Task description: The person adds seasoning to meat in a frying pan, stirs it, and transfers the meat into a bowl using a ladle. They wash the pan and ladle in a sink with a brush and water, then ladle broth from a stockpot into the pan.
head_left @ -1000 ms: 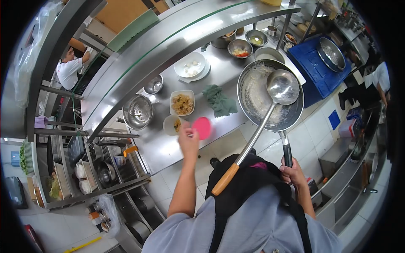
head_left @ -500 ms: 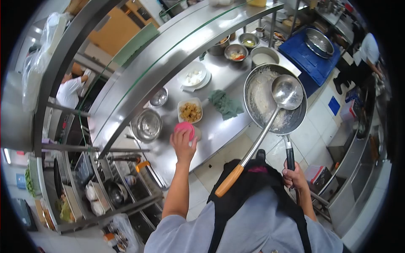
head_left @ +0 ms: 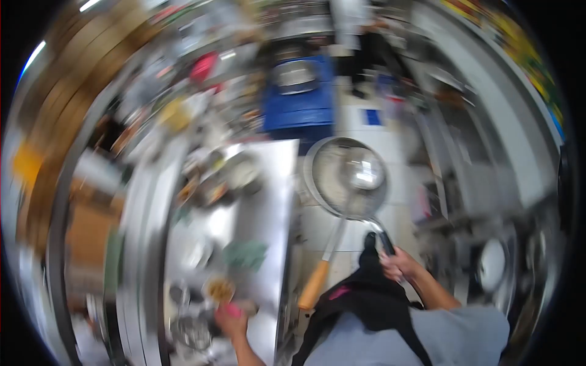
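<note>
My right hand is closed around the black handle of a frying pan, held above the floor to the right of the steel table. Whitish residue coats the pan's inside. A steel ladle lies in it, bowl down in the pan and wooden handle pointing back toward my body. Over the table's near end, my left hand has its fingers closed on a pink lid; blur hides the container under it. Just beyond is a white bowl of golden-brown food, with a metal bowl to the left.
A green cloth lies on the steel table. Several bowls and a pot stand farther along. Past the table's end is a blue chest with a metal pan on it. Another person stands at the far end of the aisle.
The view has swung toward the right and is now blurred, with the table running straight ahead. My right hand still holds the pan with the ladle; my left hand stays at the pink lid.
</note>
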Demonstrator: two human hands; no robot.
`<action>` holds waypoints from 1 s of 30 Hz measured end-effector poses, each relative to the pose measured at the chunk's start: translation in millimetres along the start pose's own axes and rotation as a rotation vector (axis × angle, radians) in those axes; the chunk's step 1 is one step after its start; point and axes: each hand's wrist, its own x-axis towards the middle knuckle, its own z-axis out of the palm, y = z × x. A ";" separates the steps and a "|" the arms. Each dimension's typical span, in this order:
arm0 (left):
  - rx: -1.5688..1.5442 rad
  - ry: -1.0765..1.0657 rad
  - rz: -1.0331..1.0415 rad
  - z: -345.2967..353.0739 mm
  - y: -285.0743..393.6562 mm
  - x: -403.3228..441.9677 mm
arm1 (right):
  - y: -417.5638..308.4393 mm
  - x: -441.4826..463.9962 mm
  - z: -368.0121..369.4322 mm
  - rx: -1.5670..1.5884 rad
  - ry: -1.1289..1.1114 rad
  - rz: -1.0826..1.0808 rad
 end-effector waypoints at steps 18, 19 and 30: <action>-0.100 -0.205 0.555 66.1 543.0 192.8 | -287.2 -13.0 -424.9 0.228 0.641 -0.525; -0.269 -0.157 0.705 68.9 590.6 208.1 | -293.4 -14.8 -451.6 0.346 0.585 -0.513; -1.205 -0.117 1.777 -76.2 1168.2 209.9 | -349.7 25.9 -586.5 0.541 0.710 -0.419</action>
